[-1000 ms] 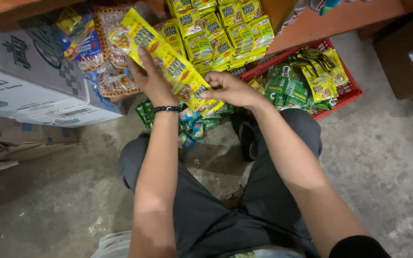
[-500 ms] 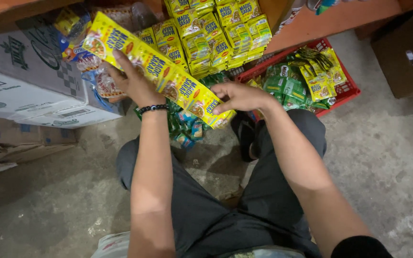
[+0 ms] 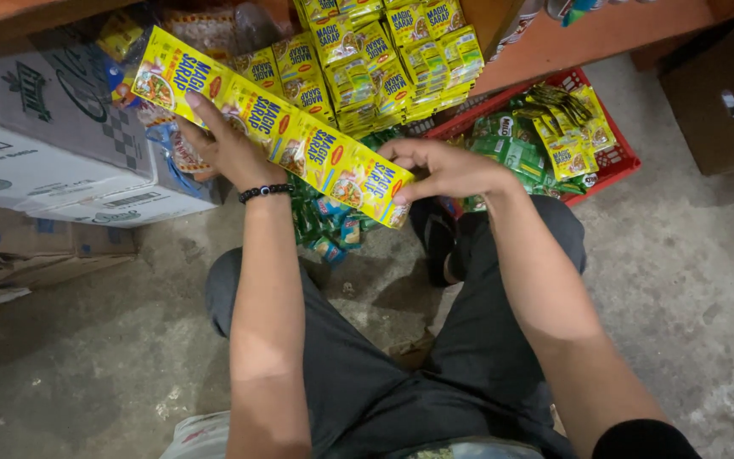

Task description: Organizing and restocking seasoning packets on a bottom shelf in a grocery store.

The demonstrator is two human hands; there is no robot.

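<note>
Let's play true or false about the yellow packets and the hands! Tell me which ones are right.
1. Both hands hold one long strip of yellow sachets. True: the left hand and the right hand each grip it.
2. The red basket is on the left side of the picture. False: it sits on the right.
3. The left wrist wears a black bead bracelet. True.
4. The cardboard box is red. False: it is white and grey.
5. The floor is grass. False: it is bare concrete.
</note>
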